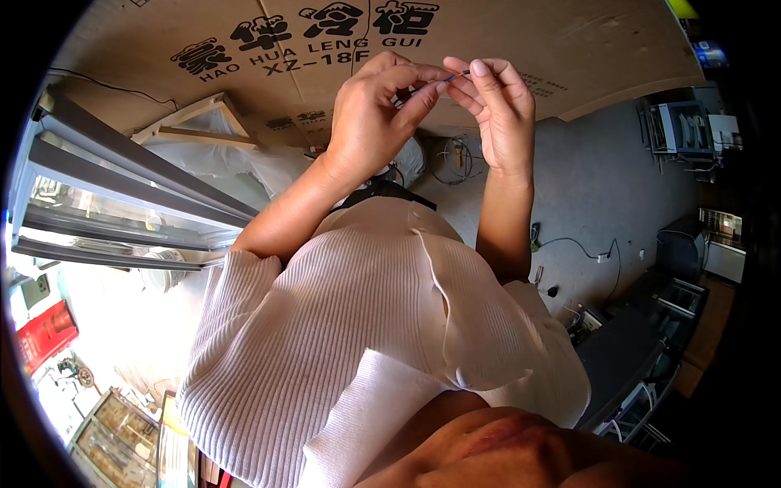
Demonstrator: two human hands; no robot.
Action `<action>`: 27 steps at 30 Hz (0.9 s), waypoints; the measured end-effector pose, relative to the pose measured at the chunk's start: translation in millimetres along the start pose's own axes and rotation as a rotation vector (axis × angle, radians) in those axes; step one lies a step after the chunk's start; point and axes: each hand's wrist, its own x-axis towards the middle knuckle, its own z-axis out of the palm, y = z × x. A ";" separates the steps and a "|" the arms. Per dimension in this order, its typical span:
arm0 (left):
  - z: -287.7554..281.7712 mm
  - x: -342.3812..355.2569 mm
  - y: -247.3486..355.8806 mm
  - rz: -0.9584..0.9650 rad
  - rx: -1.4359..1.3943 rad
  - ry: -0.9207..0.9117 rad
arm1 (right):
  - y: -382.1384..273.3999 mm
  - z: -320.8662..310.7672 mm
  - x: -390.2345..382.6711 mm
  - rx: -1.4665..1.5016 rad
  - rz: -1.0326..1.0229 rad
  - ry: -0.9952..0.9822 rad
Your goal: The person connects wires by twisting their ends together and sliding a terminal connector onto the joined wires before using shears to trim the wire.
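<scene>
Both my hands are raised close together in front of a large brown cardboard surface (488,32). A thin wire (457,76), bluish and dark, spans the small gap between them. My left hand (376,106) pinches it between thumb and forefinger, its other fingers curled and partly hidden. On the other side, my right hand (498,102) has thumb and fingertips closed on the wire's far end. Just how that end sits between the fingertips is too small to make out.
A grey-framed glass panel (130,175) stands at the left, near my left elbow. Behind it is a wooden frame (203,134) with clear plastic sheeting. Coiled wire (457,160) and a dark cord (576,241) lie on the grey floor. A dark bench (622,358) stands at the right.
</scene>
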 end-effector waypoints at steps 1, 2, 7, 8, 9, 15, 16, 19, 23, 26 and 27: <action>-0.1 -0.2 0.1 -0.006 -0.003 -0.001 | -0.2 -0.8 0.3 -0.010 -0.001 -0.007; -0.2 -0.4 0.1 -0.012 -0.005 -0.001 | -0.1 -1.2 0.5 -0.020 -0.003 -0.015; 0.1 0.5 -1.9 -0.012 -0.015 -0.004 | 1.6 0.5 -0.4 -0.047 -0.002 -0.047; -0.1 1.0 -0.3 -0.015 -0.027 -0.003 | 2.0 1.3 -0.7 -0.048 0.005 -0.052; -0.6 1.3 0.8 -0.029 -0.020 -0.013 | 2.7 1.6 -0.9 -0.045 0.008 -0.055; -0.3 3.3 0.6 -0.187 -0.198 -0.076 | 10.9 -0.1 -2.4 -0.065 0.011 -0.098; 0.2 3.2 -0.9 -0.191 -0.222 -0.082 | 10.7 1.8 -2.9 -0.060 0.014 -0.097; -0.9 2.1 -1.4 -0.204 -0.367 -0.129 | 13.6 1.0 -1.7 -0.025 0.002 -0.068; -6.1 -0.1 -6.1 -0.109 -0.194 -0.214 | 11.2 0.1 -2.4 -0.049 0.023 0.065; -12.3 -5.9 -8.3 -0.187 -0.280 -0.335 | 8.0 -4.7 -1.3 -0.046 0.012 0.098; -16.7 -6.5 -8.1 -0.212 -0.261 -0.375 | 7.6 -7.1 -0.8 -0.044 0.010 0.106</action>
